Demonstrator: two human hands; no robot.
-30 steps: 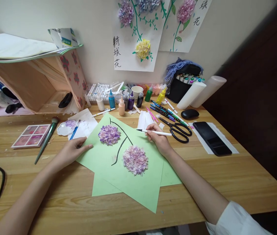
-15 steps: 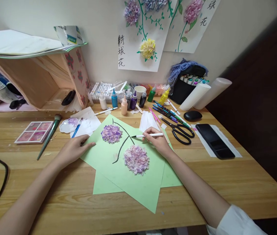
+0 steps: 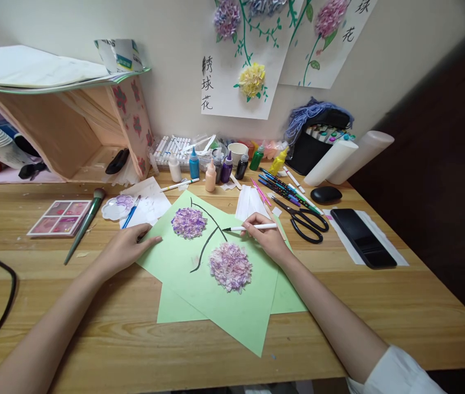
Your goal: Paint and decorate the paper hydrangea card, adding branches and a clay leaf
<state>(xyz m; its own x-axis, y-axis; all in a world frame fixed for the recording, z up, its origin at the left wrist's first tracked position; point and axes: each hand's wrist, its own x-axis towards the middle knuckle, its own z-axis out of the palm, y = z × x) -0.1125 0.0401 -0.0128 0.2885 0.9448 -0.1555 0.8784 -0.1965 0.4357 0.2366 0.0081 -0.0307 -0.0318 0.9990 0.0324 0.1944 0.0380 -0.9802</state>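
1. With the upper sheet's middle as the hub, 12 o'clock points to the wall (image 3: pixel 167 65). This green sheet (image 3: pixel 232 317) lies aslant on the table (image 3: pixel 134 355), one corner toward 5, over a lower sheet (image 3: pixel 175 306) that shows near 7 and 4.
2. The right hand (image 3: pixel 264 234), at 2 o'clock, has thumb and fingers pinched closed on a white pen (image 3: pixel 236 229). The pen points toward 9, its dark tip just beside the black line (image 3: pixel 203 249); whether it touches the sheet, I cannot tell.
3. The left hand (image 3: pixel 128 249) is at 9 o'clock, thumb parted from the bent fingers and laid on the sheet's edge. It has hold of nothing that I can see; some fingertips are hidden.
4. On the sheet, the purple flower (image 3: pixel 189 223) sits toward 11 and the pink flower (image 3: pixel 231 267) just off the middle toward 4. The line runs between them, a branch of it curving down toward 8.
5. Toward 2 lie the scissors (image 3: pixel 301 219), open a little, and beyond them the mouse (image 3: pixel 326 194). The phone (image 3: pixel 362 238) is at 3.
6. Near 12 stands a purple bottle (image 3: pixel 226 169) among others.
7. Toward 10 lie the brush (image 3: pixel 85 230) and the palette (image 3: pixel 59 219), side by side.
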